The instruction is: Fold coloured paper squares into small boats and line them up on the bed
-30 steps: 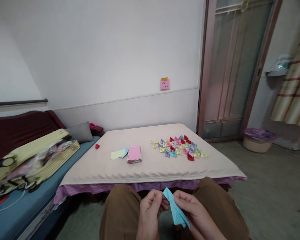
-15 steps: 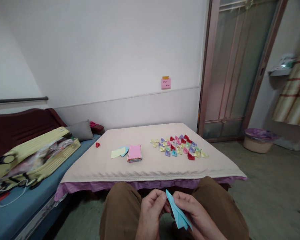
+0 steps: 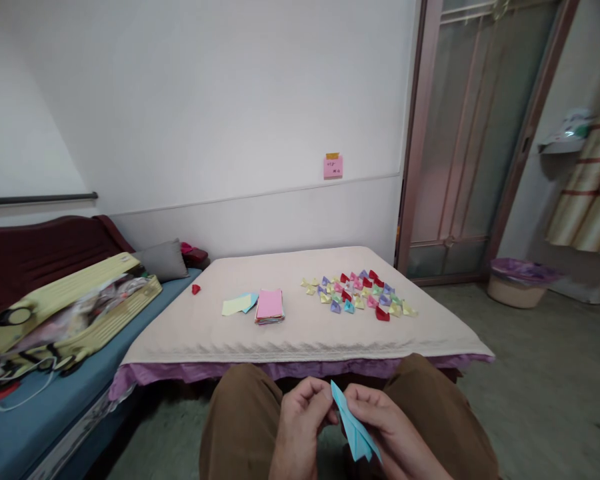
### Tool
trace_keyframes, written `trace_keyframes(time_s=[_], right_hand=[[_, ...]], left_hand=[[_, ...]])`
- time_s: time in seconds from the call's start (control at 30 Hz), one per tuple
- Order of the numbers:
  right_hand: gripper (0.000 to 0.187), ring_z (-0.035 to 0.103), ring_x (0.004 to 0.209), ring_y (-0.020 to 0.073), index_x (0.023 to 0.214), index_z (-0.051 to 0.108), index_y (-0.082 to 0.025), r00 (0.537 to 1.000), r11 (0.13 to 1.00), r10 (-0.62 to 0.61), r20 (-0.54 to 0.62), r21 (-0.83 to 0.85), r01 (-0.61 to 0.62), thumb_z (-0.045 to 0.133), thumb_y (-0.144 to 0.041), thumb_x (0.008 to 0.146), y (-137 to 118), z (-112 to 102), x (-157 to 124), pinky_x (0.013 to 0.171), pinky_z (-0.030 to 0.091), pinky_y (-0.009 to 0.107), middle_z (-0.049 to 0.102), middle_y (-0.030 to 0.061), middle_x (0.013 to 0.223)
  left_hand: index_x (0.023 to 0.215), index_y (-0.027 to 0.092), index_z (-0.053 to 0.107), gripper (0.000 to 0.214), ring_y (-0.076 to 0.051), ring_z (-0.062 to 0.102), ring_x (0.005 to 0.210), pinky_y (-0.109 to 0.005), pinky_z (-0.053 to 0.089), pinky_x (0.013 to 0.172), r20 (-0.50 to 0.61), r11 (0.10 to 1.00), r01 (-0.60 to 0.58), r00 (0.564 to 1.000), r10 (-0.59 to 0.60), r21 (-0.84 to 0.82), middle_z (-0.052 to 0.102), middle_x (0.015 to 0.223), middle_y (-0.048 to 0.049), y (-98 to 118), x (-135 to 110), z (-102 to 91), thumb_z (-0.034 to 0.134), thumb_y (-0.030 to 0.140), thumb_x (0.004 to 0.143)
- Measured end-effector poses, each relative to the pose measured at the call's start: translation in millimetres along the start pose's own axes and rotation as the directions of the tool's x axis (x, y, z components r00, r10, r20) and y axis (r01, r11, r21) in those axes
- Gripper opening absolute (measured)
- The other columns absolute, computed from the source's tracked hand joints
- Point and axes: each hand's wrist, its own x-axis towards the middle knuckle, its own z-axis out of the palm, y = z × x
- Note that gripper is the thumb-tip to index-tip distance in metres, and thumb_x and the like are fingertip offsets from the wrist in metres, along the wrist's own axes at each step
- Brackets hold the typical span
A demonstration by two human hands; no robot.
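A folded light-blue sheet of paper (image 3: 354, 427) is held above my lap, between my knees, its narrow tip up and its layered end down. My right hand (image 3: 380, 417) is closed on its right side, thumb lying along the fold. At the upper left edge, my left hand (image 3: 307, 413) is closed in a pinch, thumb and forefinger at the paper near its tip. The other fingers of both hands are partly hidden. Beyond my knees, a stack of coloured paper with a pink top sheet (image 3: 269, 305) lies on the cream-covered table (image 3: 205, 333).
Small folded paper pieces (image 3: 353, 293) in several colours cluster on the table's right half. Left of the stack are a yellow sheet (image 3: 236, 305) and a blue sheet (image 3: 251, 303). A red folded piece (image 3: 195, 289) sits far left. An open yellow suitcase (image 3: 65, 307) occupies the bed.
The lower end of the blue paper has shifted slightly left and tilted a little in my right hand. Both hands stay in nearly the same place; the table things are unchanged.
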Motion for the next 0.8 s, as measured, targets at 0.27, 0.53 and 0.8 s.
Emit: trace_keyframes(time_s=[0.27, 0.53, 0.8], right_hand=[[0.024, 0.033, 0.045, 0.0053, 0.060, 0.056, -0.012, 0.999, 0.998, -0.012, -0.034, 0.063, 0.014, 0.070, -0.025, 0.074, 2.0, 1.8, 2.7, 0.044, 0.026, 0.017, 0.046, -0.0042, 0.050], [0.024, 0.035, 0.048, 0.0064, 0.060, 0.057, -0.012, 1.000, 0.988, 0.025, 0.002, 0.155, -0.025, 0.072, -0.026, 0.072, 7.1, 4.7, 4.9, 0.046, 0.028, 0.018, 0.044, -0.0042, 0.052], [0.025, 0.031, 0.047, 0.0058, 0.059, 0.054, -0.012, 0.999, 0.972, 0.046, 0.019, 0.231, -0.050, 0.071, -0.022, 0.073, 15.7, 3.3, 7.4, 0.046, 0.026, 0.018, 0.041, -0.0050, 0.052]], left_hand=[[0.073, 0.014, 0.059, 0.019, -0.011, 0.048, 0.062, -0.021, 0.039, 0.060, -0.054, 0.994, -0.104, 0.993, 0.105, 0.024, 0.058, 0.067, 0.0008, -6.3, 1.3, -0.7, 0.073, 0.025, 0.067], [0.073, 0.015, 0.057, 0.017, -0.011, 0.047, 0.059, -0.021, 0.039, 0.055, -0.157, 0.988, -0.148, 0.976, 0.151, 0.032, 0.055, 0.064, 0.0012, -19.3, 3.8, -1.3, 0.066, 0.030, 0.074], [0.068, 0.019, 0.058, 0.006, -0.014, 0.053, 0.061, -0.022, 0.042, 0.059, -0.290, 0.888, -0.287, 0.870, 0.399, 0.359, 0.058, 0.065, 0.0017, -26.9, -1.0, 6.3, 0.063, 0.020, 0.070]])
